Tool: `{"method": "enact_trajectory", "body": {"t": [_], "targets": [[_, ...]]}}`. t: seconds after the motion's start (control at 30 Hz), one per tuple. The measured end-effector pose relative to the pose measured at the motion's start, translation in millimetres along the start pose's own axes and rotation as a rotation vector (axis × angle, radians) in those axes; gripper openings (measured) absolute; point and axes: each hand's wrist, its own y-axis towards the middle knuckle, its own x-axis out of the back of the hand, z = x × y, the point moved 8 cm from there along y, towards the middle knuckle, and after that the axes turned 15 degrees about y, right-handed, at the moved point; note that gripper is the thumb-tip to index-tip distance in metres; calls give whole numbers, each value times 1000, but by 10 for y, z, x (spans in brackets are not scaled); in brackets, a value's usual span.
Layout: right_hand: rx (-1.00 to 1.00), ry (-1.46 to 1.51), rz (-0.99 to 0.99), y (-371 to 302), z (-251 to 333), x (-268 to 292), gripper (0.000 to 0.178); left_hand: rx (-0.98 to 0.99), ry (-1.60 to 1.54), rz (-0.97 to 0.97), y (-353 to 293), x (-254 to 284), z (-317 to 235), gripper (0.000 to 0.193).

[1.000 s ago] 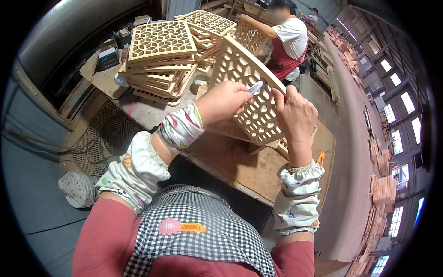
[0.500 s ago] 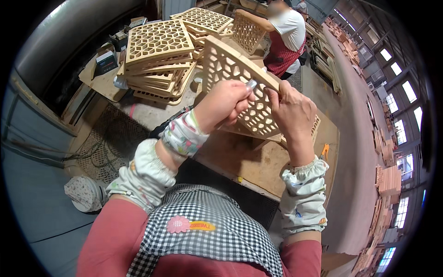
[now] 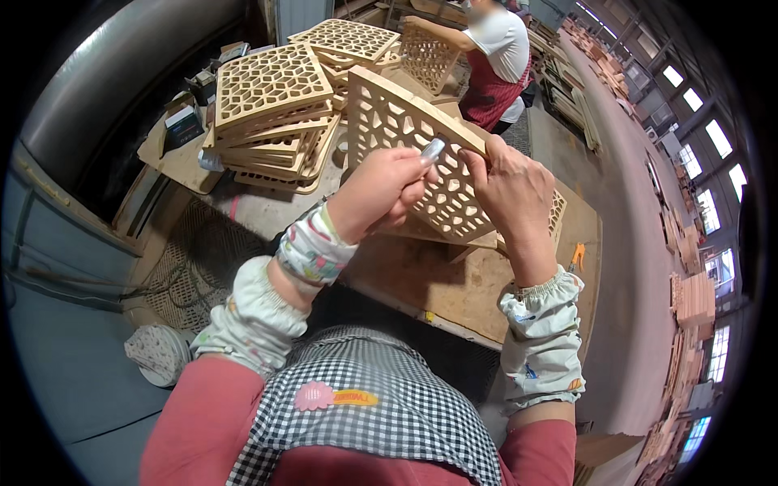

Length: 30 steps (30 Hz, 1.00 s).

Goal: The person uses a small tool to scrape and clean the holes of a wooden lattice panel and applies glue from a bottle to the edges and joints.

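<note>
A pale wooden lattice panel [image 3: 446, 191], pierced with many angular holes, stands tilted upright over the workbench. My right hand [image 3: 515, 188] grips its upper right edge, thumb on the near face and fingers over the top. My left hand [image 3: 381, 190] is curled closed in front of the panel's face. A short silvery-grey piece [image 3: 432, 150] shows at its thumb and finger; whether it is a small tool or a wrap on the finger I cannot tell. Below the raised panel lies another wooden piece, partly hidden by it.
Stacked lattice panels [image 3: 271, 85] rise at the left of the bench [image 3: 405, 275], with more behind. Orange-handled pliers [image 3: 577, 257] lie at the right. Across the bench a person in a red apron [image 3: 493, 97] handles another panel. A white bucket [image 3: 156, 355] stands on the floor at left.
My left hand has shifted slightly left and down across the panel's face, with the silvery piece. The right hand keeps its hold on the edge. The whole view has shifted a little.
</note>
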Motion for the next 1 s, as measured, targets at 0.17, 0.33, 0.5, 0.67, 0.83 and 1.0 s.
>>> {"method": "enact_trajectory", "body": {"t": [0.17, 0.33, 0.5, 0.67, 0.83, 1.0], "targets": [[4, 31, -35, -16, 79, -1, 35, -30, 29, -7, 230, 46, -74, 29], [-101, -52, 12, 60, -210, -41, 38, -82, 202, 104, -307, 105, 156, 31], [-163, -35, 137, 151, -288, -52, 40, 284, -99, 100, -908, 147, 1068, 29], [-303, 220, 104, -169, -505, 170, 35, 260, -80, 96, -940, 142, 1103, 31], [-334, 359, 211, -262, -552, 174, 44, 146, 35, 235, -626, -248, 810, 32], [-319, 312, 246, -243, -528, 125, 45, 76, 27, 286, -269, -595, 570, 31]]}}
